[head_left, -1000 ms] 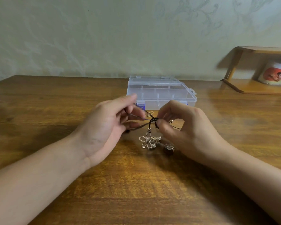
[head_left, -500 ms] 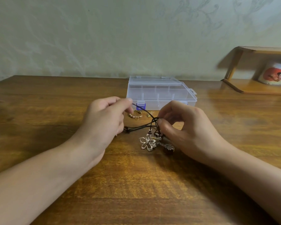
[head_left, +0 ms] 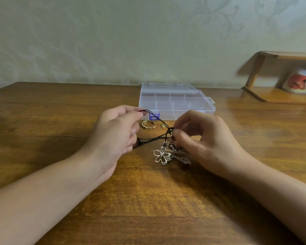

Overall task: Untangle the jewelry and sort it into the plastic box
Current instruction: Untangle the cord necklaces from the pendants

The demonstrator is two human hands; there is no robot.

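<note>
Left hand (head_left: 117, 133) is pinching a loop of the black cord (head_left: 155, 137) and drawing it leftward, right hand (head_left: 200, 138) is pinching the knot just above the flower pendant (head_left: 160, 156). The plastic box (head_left: 175, 101) is sitting closed on the far side. Yanking harder is probably just tightening that knot, or dragging the pendants off.

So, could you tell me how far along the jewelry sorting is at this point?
Early. Nothing shows inside the plastic box, lid shut. Left hand and right hand pinch the black cord, flower pendant attached. The gold ring waits on the table.
</note>
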